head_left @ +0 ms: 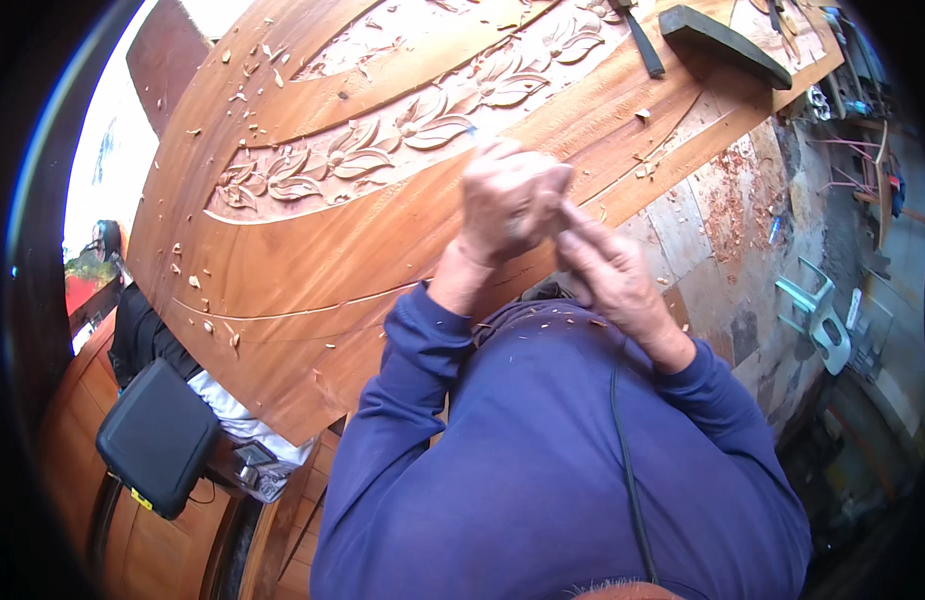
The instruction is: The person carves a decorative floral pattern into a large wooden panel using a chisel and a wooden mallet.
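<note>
Both hands meet above the near edge of a large wooden panel [382,245] carved with a band of leaves and flowers [357,160]. My left hand [507,200] is closed in a fist over the plain border beside the carving. Against its lower right side, my right hand [622,280] is closed too, its fingers pointing at the left fist. What the two hands hold, if anything, is hidden by the fingers and slight blur. Farther off on the panel lie a dark, slightly curved block [724,48] and a tool with a dark handle [642,45].
Wood shavings [232,340] are scattered over the panel, and more litter the floor [732,200] at right. A pale green plastic stool [820,318] stands on that floor. At lower left sits a black case [160,435] near a white cloth. More tools [782,20] lie at the panel's far right corner.
</note>
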Demonstrator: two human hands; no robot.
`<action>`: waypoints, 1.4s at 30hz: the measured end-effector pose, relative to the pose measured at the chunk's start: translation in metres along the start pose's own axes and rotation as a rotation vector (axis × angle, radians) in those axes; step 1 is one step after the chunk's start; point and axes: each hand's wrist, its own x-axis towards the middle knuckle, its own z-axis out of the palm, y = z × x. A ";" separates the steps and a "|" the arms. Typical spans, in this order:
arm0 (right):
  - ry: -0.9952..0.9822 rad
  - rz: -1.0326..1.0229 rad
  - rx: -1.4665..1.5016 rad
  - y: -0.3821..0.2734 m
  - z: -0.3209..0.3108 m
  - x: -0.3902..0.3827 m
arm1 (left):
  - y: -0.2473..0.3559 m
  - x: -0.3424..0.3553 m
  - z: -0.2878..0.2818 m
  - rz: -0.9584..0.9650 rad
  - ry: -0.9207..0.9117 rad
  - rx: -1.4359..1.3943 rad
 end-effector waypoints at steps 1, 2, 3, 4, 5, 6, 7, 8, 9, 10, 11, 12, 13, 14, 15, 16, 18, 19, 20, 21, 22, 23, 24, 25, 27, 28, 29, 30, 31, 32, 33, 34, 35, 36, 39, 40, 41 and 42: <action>0.052 0.010 -0.015 0.000 -0.012 0.001 | 0.003 0.005 0.012 -0.002 -0.033 0.044; 0.041 0.026 -0.036 -0.005 -0.023 0.006 | 0.002 0.011 0.019 -0.022 -0.105 0.087; 0.032 0.040 -0.055 -0.011 -0.032 0.013 | 0.000 0.016 0.025 -0.038 -0.179 0.128; 0.043 0.056 -0.009 -0.013 -0.037 0.020 | -0.002 0.018 0.030 -0.044 -0.180 0.139; 0.029 0.071 0.002 -0.018 -0.042 0.023 | -0.005 0.019 0.033 -0.084 -0.154 0.085; 0.008 0.095 0.020 -0.025 -0.045 0.026 | -0.007 0.020 0.035 -0.124 -0.128 0.032; -0.013 0.119 0.037 -0.032 -0.046 0.028 | -0.009 0.020 0.035 -0.131 -0.129 0.045; -0.027 0.122 0.041 -0.038 -0.047 0.031 | -0.011 0.021 0.033 -0.154 -0.123 0.055; -0.041 0.133 0.013 -0.044 -0.047 0.033 | -0.013 0.022 0.033 -0.177 -0.118 0.063; -0.054 0.142 -0.015 -0.050 -0.047 0.035 | -0.013 0.023 0.032 -0.185 -0.117 0.073; -0.065 0.147 -0.012 -0.056 -0.046 0.035 | -0.013 0.024 0.032 -0.176 -0.095 0.068; -0.062 0.178 -0.033 -0.062 -0.045 0.034 | -0.012 0.025 0.032 -0.167 -0.071 0.058; -0.059 0.209 -0.054 -0.068 -0.045 0.033 | -0.012 0.026 0.033 -0.175 -0.071 0.063; -0.055 0.222 -0.077 -0.073 -0.042 0.034 | -0.010 0.026 0.032 -0.185 -0.059 0.064; -0.058 0.228 -0.079 -0.073 -0.043 0.035 | -0.009 0.028 0.033 -0.192 -0.045 0.061; -0.066 0.207 -0.086 -0.073 -0.044 0.037 | -0.008 0.029 0.034 -0.191 -0.025 0.059; -0.076 0.191 -0.096 -0.071 -0.045 0.039 | -0.010 0.027 0.037 -0.211 -0.023 0.073; -0.072 0.208 -0.058 -0.069 -0.046 0.040 | -0.011 0.027 0.039 -0.224 -0.023 0.087; -0.068 0.225 -0.019 -0.067 -0.047 0.041 | -0.011 0.026 0.040 -0.229 -0.020 0.085; -0.069 0.226 -0.019 -0.064 -0.048 0.043 | -0.010 0.026 0.039 -0.247 -0.016 0.080; -0.081 0.213 -0.061 -0.061 -0.049 0.047 | -0.009 0.027 0.038 -0.265 -0.013 0.075; -0.092 0.199 -0.101 -0.057 -0.051 0.052 | -0.010 0.027 0.038 -0.265 -0.014 0.075; -0.113 0.087 -0.065 -0.049 -0.047 0.057 | -0.012 0.026 0.036 -0.293 -0.028 0.099; -0.116 0.083 -0.060 -0.049 -0.048 0.057 | -0.012 0.027 0.035 -0.321 -0.042 0.124; -0.090 0.087 -0.076 -0.051 -0.049 0.056 | -0.010 0.028 0.035 -0.309 -0.053 0.147; -0.096 0.082 -0.073 -0.052 -0.050 0.053 | -0.010 0.028 0.035 -0.283 -0.049 0.140; -0.089 0.098 -0.036 -0.052 -0.051 0.047 | -0.008 0.029 0.035 -0.257 -0.045 0.132; -0.076 0.116 0.001 -0.053 -0.051 0.044 | -0.007 0.030 0.035 -0.255 -0.047 0.133; -0.076 0.115 0.002 -0.054 -0.051 0.046 | -0.005 0.031 0.035 -0.261 -0.042 0.098; -0.088 0.116 -0.001 -0.057 -0.050 0.048 | -0.005 0.032 0.035 -0.268 -0.037 0.064; -0.102 0.118 -0.007 -0.060 -0.049 0.051 | -0.007 0.031 0.035 -0.269 -0.035 0.065; -0.105 0.119 -0.008 -0.064 -0.046 0.051 | -0.009 0.030 0.036 -0.287 -0.002 0.035; -0.089 0.168 0.024 -0.068 -0.043 0.048 | -0.012 0.029 0.037 -0.305 0.030 0.005; -0.074 0.219 0.057 -0.072 -0.041 0.046 | -0.011 0.029 0.037 -0.314 0.047 -0.009; -0.163 0.111 -0.232 -0.084 -0.052 0.065 | -0.017 0.032 0.046 -0.318 0.169 -0.013; -0.231 0.098 -0.270 -0.099 -0.060 0.073 | -0.016 0.034 0.041 -0.351 0.078 -0.013; -0.275 0.029 -0.418 -0.113 -0.065 0.081 | -0.014 0.037 0.043 -0.345 0.077 -0.013; -0.317 -0.052 -0.563 -0.127 -0.070 0.090 | -0.013 0.040 0.048 -0.278 0.154 0.062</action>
